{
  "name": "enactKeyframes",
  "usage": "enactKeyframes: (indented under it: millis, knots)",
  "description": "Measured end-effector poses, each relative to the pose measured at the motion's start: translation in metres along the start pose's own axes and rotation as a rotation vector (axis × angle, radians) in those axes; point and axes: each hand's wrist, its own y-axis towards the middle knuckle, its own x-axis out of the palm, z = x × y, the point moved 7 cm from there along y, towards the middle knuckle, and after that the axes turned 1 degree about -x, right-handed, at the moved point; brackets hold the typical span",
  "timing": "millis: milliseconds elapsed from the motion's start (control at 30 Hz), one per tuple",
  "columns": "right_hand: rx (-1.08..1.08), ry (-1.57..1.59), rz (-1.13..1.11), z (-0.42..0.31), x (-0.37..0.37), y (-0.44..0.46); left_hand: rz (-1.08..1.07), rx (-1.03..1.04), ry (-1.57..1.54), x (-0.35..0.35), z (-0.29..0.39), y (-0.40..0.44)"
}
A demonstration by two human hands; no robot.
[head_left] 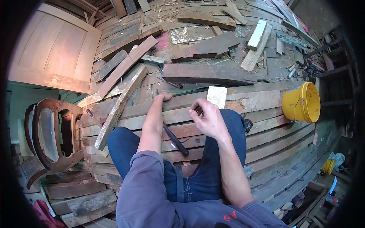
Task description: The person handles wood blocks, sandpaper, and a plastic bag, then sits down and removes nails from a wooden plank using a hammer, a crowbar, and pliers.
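Note:
My left hand (164, 96) is down at the planks beyond my knees, its fingers curled in. What it grips, if anything, is hidden. Above my right thigh, my right hand (208, 118) is raised with fingers and thumb drawn together; a small dark spot shows between them, too small to name. Just past that hand lies a pale rectangular wooden piece (217, 95). Between my legs rests a black-handled tool (175, 140), resembling a hammer, its far end near my left forearm. A thick dark timber (207, 74) lies beyond both hands.
A yellow bucket (300, 102) stands on the slatted planks to the right. A long rough timber (121, 108) and a red-and-black-handled screwdriver (91, 114) are at left, near a curved wooden chair frame (57, 133). Offcuts and shavings litter the far floor; a panelled door (57, 45) stands upper left.

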Motion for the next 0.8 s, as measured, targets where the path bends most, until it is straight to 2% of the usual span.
enactKeyframes:
  millis: [33, 100, 167, 200, 267, 433, 533, 800]
  knots:
    - [0.010, -0.015, 0.008, 0.004, -0.004, 0.000, 0.023, 0.043, -0.296, 0.001, 0.034, -0.058]
    - [0.042, -0.001, 0.007, 0.014, -0.010, 0.000, 0.047, 0.093, -0.601, 0.004, 0.063, -0.109]
    - [0.077, -0.015, 0.000, 0.025, -0.014, -0.001, 0.024, 0.064, -0.670, 0.007, 0.047, -0.093]
    - [0.103, -0.045, -0.027, 0.031, -0.015, -0.002, 0.006, 0.045, -0.733, 0.004, 0.011, -0.059]
    - [0.121, 0.001, -0.017, 0.031, -0.019, -0.003, 0.007, 0.013, -0.788, 0.003, -0.014, -0.042]
    - [0.116, -0.028, -0.022, 0.032, -0.023, -0.005, 0.084, 0.004, -0.769, 0.002, 0.001, -0.055]
    - [0.107, -0.011, -0.015, 0.029, -0.026, -0.007, 0.014, -0.032, -0.783, 0.004, -0.001, -0.052]
    - [0.111, -0.064, -0.021, 0.034, -0.019, -0.009, -0.007, -0.028, -0.805, 0.001, -0.009, -0.043]
